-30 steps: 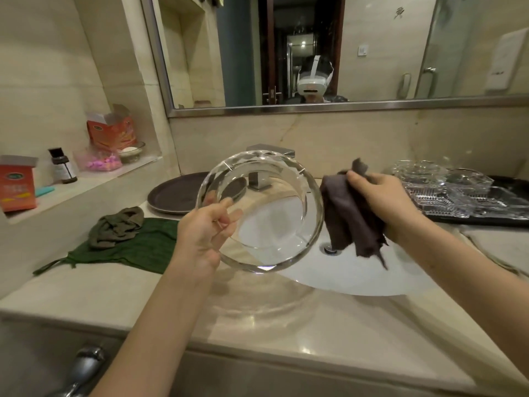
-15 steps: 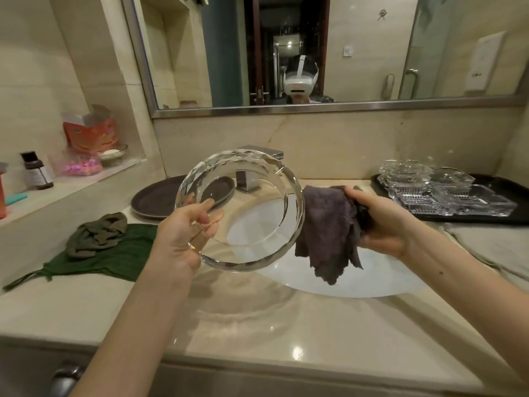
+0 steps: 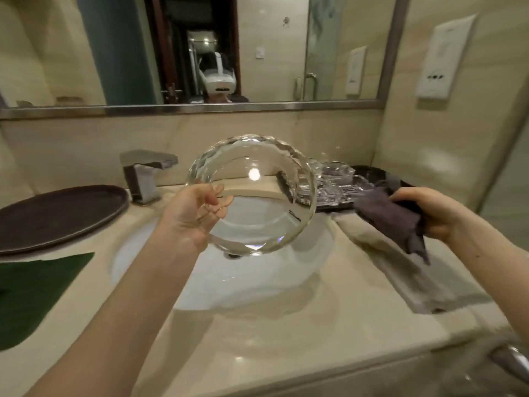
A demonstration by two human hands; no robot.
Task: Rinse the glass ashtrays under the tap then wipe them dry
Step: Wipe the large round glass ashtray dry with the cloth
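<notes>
A large round faceted glass ashtray is held tilted over the white sink basin. My left hand grips its left rim, fingers curled over the edge. My right hand holds a crumpled dark grey cloth to the right, a little apart from the ashtray. Several more glass ashtrays sit on a black tray at the back right. The square metal tap stands behind the basin on the left, with no water running.
A dark oval tray lies on the counter at left, with a green cloth in front of it. A pale towel is spread on the counter right of the basin. A mirror and a wall panel are behind.
The view has swung to the right. My right hand with the cloth has drawn away from the ashtray toward the right. My left hand still grips the ashtray over the basin.
</notes>
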